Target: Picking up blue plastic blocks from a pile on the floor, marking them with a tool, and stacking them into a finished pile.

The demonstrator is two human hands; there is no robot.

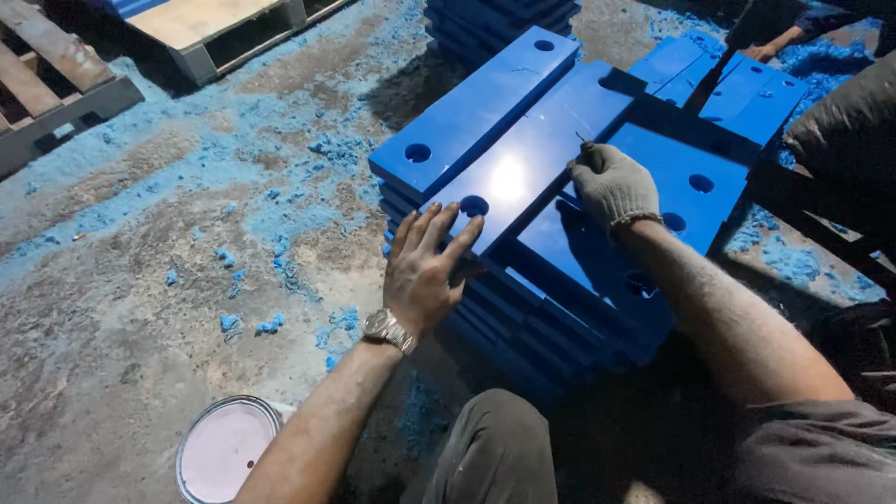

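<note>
A stack of long blue plastic plates (523,177) with round holes lies on the floor in front of me. My bare left hand (425,271), with a wristwatch, rests flat on the near end of the top plate, fingers spread beside a hole (473,205). My right hand (611,187) wears a grey knit glove and is closed on a small thin tool (583,142) whose tip touches the top plate's surface. A second plate (476,107) lies alongside at the left, slightly higher.
Blue shavings (280,252) litter the concrete floor. A round white tin lid or can (224,448) stands by my left forearm. Wooden pallets (56,93) sit at the upper left. More blue plates (737,84) and another person's hand (770,47) are at the upper right.
</note>
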